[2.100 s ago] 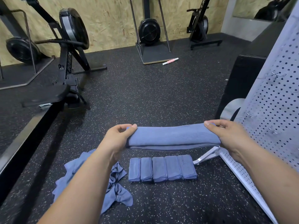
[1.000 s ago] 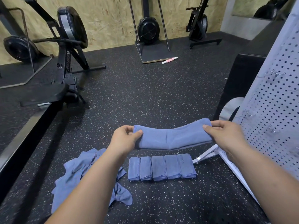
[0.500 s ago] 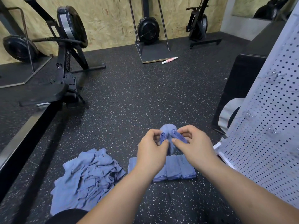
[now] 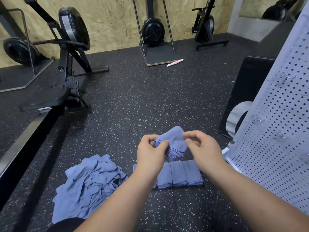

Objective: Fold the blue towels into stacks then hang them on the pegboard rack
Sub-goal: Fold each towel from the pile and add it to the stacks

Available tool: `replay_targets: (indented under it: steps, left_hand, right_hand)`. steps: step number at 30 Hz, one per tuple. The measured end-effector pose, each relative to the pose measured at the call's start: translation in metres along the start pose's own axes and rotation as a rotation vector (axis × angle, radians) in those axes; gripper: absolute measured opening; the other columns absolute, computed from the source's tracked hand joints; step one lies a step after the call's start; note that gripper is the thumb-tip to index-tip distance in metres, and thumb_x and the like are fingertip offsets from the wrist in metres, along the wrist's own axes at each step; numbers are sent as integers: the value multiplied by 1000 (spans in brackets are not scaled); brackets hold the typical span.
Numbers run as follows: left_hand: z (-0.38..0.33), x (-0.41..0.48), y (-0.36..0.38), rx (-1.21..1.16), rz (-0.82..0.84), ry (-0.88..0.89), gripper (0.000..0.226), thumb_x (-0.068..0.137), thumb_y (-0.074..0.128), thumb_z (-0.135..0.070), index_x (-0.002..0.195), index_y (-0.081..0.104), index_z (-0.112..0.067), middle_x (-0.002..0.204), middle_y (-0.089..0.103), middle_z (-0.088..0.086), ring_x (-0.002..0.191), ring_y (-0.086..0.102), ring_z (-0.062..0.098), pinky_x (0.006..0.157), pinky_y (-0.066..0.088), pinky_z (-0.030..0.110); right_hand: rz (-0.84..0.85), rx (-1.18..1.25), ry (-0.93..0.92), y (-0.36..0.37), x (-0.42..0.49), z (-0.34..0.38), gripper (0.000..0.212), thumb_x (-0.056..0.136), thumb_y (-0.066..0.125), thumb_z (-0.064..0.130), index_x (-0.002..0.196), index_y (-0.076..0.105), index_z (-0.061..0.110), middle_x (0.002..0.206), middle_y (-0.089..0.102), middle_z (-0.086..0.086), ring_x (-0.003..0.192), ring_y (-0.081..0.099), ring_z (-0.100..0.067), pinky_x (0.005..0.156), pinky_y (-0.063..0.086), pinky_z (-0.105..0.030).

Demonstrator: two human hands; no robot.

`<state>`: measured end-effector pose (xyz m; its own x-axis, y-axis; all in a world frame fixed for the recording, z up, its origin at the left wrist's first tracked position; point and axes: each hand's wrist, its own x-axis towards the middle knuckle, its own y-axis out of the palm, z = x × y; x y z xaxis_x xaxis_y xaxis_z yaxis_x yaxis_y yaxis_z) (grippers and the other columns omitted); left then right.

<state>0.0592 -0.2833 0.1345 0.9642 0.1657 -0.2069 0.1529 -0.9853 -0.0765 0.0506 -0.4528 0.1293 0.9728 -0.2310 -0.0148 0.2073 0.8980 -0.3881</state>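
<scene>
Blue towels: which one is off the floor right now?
The folded blue towel pinched between the left hand and right hand; the folded row and crumpled pile lie on the floor.

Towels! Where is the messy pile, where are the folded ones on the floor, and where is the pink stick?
Messy pile (image 4: pixel 91 183), head view, middle of the crumpled heap.
Folded towels (image 4: pixel 179 175), head view, top of a middle towel in the row.
Pink stick (image 4: pixel 175 62), head view, its pink middle.

The speckled black rubber floor (image 4: pixel 150 101) carries a row of folded towels (image 4: pixel 180 175) (side by side) beside a crumpled towel heap (image 4: pixel 88 185).
</scene>
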Motion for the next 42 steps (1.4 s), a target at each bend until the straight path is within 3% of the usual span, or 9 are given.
replay_targets:
  steps: [6, 11, 16, 19, 24, 30, 32, 36, 42]
  left_hand:
    - [-4, -1, 1, -156, 121, 15, 21, 96, 58, 1, 114, 63, -8, 62, 58, -12, 53, 51, 6, 54, 47, 26]
    - [-11, 1, -3, -189, 193, -79, 33, 91, 63, -9, 123, 63, -16, 91, 66, 7, 70, 61, 14, 62, 55, 32]
    - [-11, 6, -11, 76, 336, 14, 63, 94, 75, -46, 150, 47, -43, 117, 74, 11, 99, 76, 20, 89, 64, 44]
    - [-5, 4, -9, 71, 416, 46, 66, 100, 73, -40, 155, 39, -52, 122, 77, 2, 110, 76, 18, 100, 60, 45]
    - [4, 8, -4, 125, 259, 141, 64, 100, 74, -25, 146, 46, -60, 115, 76, -6, 101, 75, 14, 92, 63, 48]
    - [17, 22, 0, 146, 251, 94, 62, 91, 77, -42, 138, 47, -71, 106, 78, 6, 97, 77, 28, 87, 64, 56]
    - [22, 23, 5, 118, 358, 63, 54, 96, 75, -38, 137, 53, -66, 116, 75, 7, 105, 75, 31, 86, 65, 56]
    - [40, 23, 17, 143, 459, 45, 36, 95, 76, -32, 127, 71, -48, 123, 73, 7, 112, 70, 41, 90, 61, 62]
    - [74, 20, 33, 194, 454, -53, 43, 98, 77, -21, 137, 68, -34, 117, 74, -2, 102, 73, 20, 93, 62, 39]
  right_hand:
    - [53, 133, 242, -10, 8, -7, 29, 100, 65, 50, 128, 63, 39, 116, 69, 11, 103, 65, -9, 86, 54, -36]
    - [165, 671, 379, -9, 9, 0, 28, 105, 65, 27, 131, 61, 19, 116, 79, -7, 104, 78, -26, 92, 62, -46]
    - [126, 599, 262, -14, 8, 6, 34, 101, 69, 12, 132, 59, 22, 110, 78, -12, 94, 80, -26, 72, 66, -42]
    - [291, 519, 211, -15, 4, 9, 35, 103, 67, 14, 135, 60, 25, 96, 79, -5, 80, 78, -15, 56, 59, -28]
    - [373, 346, 124, -15, -1, 1, 67, 102, 70, 24, 151, 39, 58, 121, 76, 5, 98, 78, -12, 66, 61, -27]
    - [283, 233, 66, -13, 2, -7, 51, 99, 72, 10, 125, 67, 54, 135, 65, 8, 108, 76, -21, 85, 65, -46]
    - [215, 168, 68, -16, 4, -16, 45, 98, 73, 11, 120, 70, 50, 133, 69, 12, 114, 72, -22, 91, 61, -47]
    - [215, 298, 207, -26, 7, -32, 37, 99, 71, 8, 124, 72, 35, 122, 76, 0, 93, 75, -16, 68, 57, -28]
    - [430, 194, 374, -39, -1, -66, 62, 91, 79, 3, 140, 62, 37, 128, 68, -3, 106, 76, -20, 77, 66, -40]
